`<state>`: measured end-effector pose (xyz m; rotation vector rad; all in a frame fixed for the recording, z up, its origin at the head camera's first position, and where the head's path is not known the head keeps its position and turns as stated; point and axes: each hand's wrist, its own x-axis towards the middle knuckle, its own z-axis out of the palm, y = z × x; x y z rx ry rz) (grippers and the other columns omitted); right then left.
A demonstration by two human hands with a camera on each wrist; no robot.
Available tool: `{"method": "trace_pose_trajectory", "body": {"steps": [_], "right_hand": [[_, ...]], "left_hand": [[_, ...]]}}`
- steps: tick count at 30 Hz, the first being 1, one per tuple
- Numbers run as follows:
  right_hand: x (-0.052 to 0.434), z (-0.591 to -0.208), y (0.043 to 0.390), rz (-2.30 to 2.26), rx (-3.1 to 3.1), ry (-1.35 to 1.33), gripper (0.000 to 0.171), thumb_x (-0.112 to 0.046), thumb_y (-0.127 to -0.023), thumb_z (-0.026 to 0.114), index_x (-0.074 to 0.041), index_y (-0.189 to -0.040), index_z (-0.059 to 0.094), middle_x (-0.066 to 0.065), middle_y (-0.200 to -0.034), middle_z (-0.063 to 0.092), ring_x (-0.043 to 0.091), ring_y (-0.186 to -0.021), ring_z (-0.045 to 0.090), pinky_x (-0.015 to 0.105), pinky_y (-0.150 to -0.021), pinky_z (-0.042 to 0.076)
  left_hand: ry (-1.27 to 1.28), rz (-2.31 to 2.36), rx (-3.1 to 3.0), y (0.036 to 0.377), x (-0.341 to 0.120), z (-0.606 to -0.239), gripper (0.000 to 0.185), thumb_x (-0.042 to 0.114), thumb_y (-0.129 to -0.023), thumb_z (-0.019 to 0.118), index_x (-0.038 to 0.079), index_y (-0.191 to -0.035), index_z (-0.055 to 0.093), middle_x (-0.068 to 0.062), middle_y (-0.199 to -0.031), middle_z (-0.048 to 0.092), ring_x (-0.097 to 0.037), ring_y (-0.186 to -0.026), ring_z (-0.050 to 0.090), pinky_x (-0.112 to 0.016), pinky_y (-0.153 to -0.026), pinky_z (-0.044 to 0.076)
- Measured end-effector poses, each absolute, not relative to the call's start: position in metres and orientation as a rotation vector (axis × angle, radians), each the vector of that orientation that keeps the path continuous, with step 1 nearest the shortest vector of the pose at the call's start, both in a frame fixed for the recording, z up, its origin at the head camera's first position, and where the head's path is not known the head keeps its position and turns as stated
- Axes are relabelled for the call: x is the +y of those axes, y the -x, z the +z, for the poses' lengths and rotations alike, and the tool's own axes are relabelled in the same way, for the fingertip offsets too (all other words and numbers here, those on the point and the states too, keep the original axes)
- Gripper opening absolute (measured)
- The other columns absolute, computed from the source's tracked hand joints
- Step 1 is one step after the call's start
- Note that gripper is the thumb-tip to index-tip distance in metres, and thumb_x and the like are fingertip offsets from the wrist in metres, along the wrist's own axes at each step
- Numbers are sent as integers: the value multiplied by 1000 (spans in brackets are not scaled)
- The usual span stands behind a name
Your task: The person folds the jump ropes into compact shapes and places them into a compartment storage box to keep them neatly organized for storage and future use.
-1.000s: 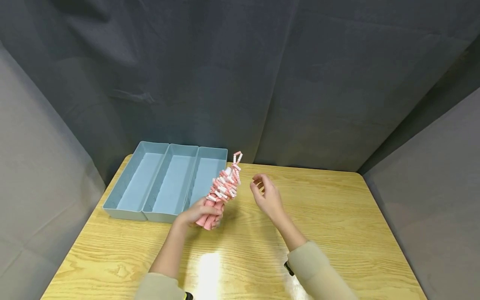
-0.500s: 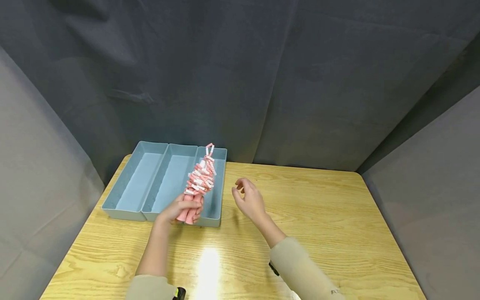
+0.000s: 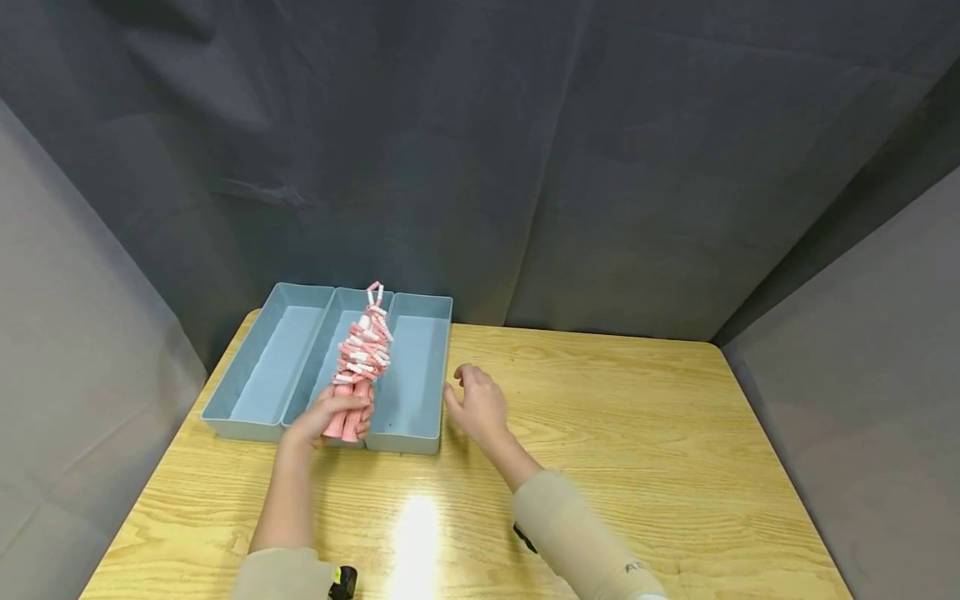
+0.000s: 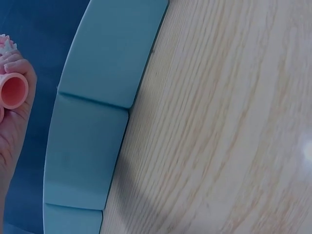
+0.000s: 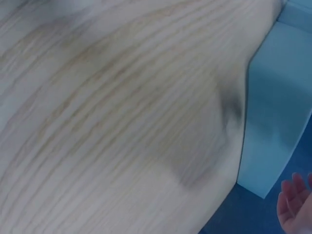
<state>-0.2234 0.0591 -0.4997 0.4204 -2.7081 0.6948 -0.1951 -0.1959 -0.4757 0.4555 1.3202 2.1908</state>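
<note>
My left hand grips the two pink handles of a bundled skipping rope over the middle of three blue-grey trays. Above the hand, the rope's pink and white beaded cord is wound together and ends in a small loop at the top. The left wrist view shows a handle's hollow round end beside the fingers. My right hand holds nothing; its fingers are loosely bent, just right of the right tray. At the corner of the right wrist view only part of that hand appears.
Side by side at the table's left stand the left tray, the middle tray and the right tray, their insides bare where visible. The wooden table extends to the right. Dark cloth hangs behind, with grey panels at both sides.
The left hand has carried the skipping rope leftwards, from beside the right tray to over the middle one. My right hand has also moved left, towards the right tray.
</note>
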Motion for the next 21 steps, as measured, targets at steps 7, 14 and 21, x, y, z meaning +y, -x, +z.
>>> {"method": "trace_pose_trajectory", "body": {"steps": [7,14,21], "right_hand": [[46,-510,223,536,-2810,-355,29,-35,-89,48,-9,-99,56,2,-85,58,18,-72,55,29,-57,43],[36,-517,222,447,-2914,-282,33,-41,-90,43,-11,-100,53,2,-89,57,19,-77,55,30,-61,44],[32,-518,221,432,-2982,-268,35,-44,-90,42,-12,-100,52,2,-89,56,19,-79,54,31,-63,44]], "left_hand": [[-441,2237,1247,202,-208,-485,30,-9,-92,23,4,-90,50,-5,-71,54,-16,-57,49,-26,-54,44],[-307,2261,1309,210,-220,-498,27,-7,-93,27,5,-88,51,-5,-67,54,-15,-54,48,-26,-52,45],[-305,2260,1276,212,-227,-497,29,-6,-94,24,4,-87,51,-7,-68,55,-16,-56,52,-27,-54,47]]}}
